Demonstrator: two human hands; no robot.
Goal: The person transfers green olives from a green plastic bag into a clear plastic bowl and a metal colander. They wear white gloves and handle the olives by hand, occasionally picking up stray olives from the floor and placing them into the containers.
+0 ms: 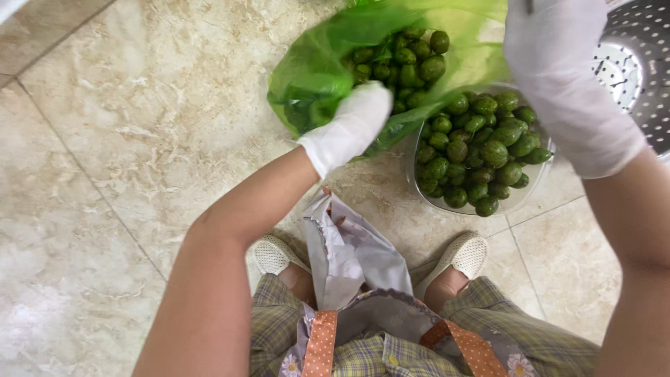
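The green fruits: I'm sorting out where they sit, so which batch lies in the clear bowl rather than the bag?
The lower right batch, in the clear bowl by the right foot.

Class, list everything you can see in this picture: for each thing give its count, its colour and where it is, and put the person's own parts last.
Plastic bag: one, green, top centre, tipped toward the bowl, fruits inside.
Small round fruits: many, too many to count, green, some in the bag, most in the bowl.
Bowl: one, clear, on the floor right of centre.
Colander: one, silver with holes, top right corner, partly out of view.
Floor tiles: several, beige marble pattern, all around.
Apron: one, grey with orange dotted straps, bottom centre.
Shoes: two, cream, below the bowl and bag.
Left hand: white glove, gripping the bag.
Right hand: white glove, above the bowl.
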